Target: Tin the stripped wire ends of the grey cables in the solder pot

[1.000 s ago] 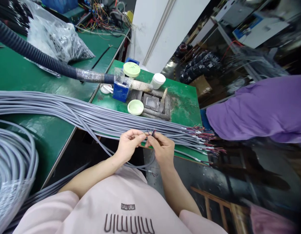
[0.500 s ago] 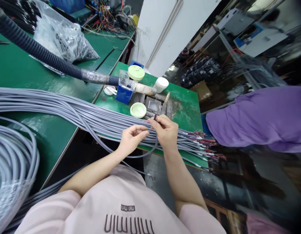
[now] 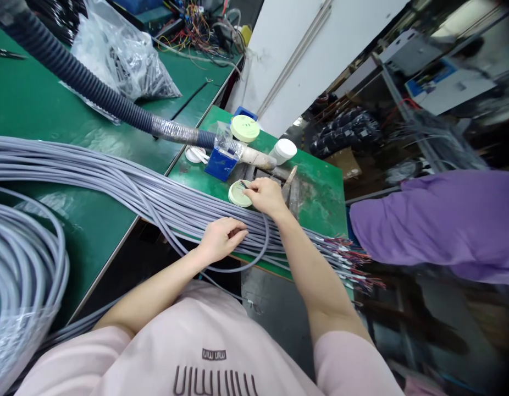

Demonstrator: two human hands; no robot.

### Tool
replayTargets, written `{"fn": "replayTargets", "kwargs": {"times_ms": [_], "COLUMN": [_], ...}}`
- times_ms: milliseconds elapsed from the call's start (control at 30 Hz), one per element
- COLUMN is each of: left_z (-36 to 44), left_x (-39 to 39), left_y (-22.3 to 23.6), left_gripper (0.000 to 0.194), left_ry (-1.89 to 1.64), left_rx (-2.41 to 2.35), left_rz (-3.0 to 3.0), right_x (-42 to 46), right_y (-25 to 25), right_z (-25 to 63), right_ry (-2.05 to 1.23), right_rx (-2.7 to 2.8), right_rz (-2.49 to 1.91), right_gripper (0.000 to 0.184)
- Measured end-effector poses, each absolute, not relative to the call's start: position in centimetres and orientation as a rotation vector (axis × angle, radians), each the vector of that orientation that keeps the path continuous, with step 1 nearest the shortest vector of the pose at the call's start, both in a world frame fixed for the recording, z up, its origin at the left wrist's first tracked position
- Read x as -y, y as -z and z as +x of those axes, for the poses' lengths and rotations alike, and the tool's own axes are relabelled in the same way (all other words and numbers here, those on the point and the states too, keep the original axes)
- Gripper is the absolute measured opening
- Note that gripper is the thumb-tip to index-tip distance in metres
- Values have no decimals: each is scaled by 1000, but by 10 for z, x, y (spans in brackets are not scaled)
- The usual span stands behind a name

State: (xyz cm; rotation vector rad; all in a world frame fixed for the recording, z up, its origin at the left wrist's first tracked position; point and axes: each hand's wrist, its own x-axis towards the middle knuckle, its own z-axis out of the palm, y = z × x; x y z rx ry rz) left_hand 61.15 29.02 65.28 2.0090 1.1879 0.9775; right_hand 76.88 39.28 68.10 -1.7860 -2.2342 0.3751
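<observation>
My right hand (image 3: 266, 196) pinches the end of a grey cable (image 3: 265, 242), whose thin stripped wires reach into a shallow pale green tub (image 3: 233, 193). Below the hand, the cable hangs in a loop over the table's front edge. I cannot tell whether the wire tips touch what is in the tub. My left hand (image 3: 222, 238) rests over the big bundle of grey cables (image 3: 188, 206), half curled, with a gap between thumb and fingers and nothing seen in it. Dark, red and white wire ends (image 3: 353, 258) spread from the bundle's right end.
A ribbed black hose (image 3: 114, 110) ends in a pale nozzle above the tub, near a blue box (image 3: 221, 163). A white cup (image 3: 284, 149) and a pale green lid (image 3: 245, 127) stand behind. A coil of cable (image 3: 27, 258) lies left; a purple sleeve (image 3: 440, 223) is at right.
My right hand has moved up and away from the bundle, bringing the cable's wires to the pale green tub. My left hand stays near the bundle. The whole view has shifted slightly.
</observation>
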Motion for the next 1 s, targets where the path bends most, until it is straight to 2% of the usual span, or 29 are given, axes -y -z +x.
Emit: {"fn": "replayTargets", "kwargs": {"times_ms": [267,467,633,1000], "left_z": [611,609,608,609], "left_x": [-290,-292,-294,-293], "left_y": [-653,-657,-657,-655], "left_gripper": [13,12,10,12], "left_ry": [-941,-875,-847,-877], "left_rx": [-1191,-1182,-1172,-1167], "left_rz": [2016,2000,1993,1995], "right_x": [-394,-396,-406,-427], "right_y": [-679,-682,-666,-632], "right_z": [763,806,844,852], "right_ry": [-336,-371,-365,-340], "right_rx": [2311,1986,1717,1755], "right_rz": [-1824,-1725,-1955,-2189], "right_gripper": [24,28,27,21]}}
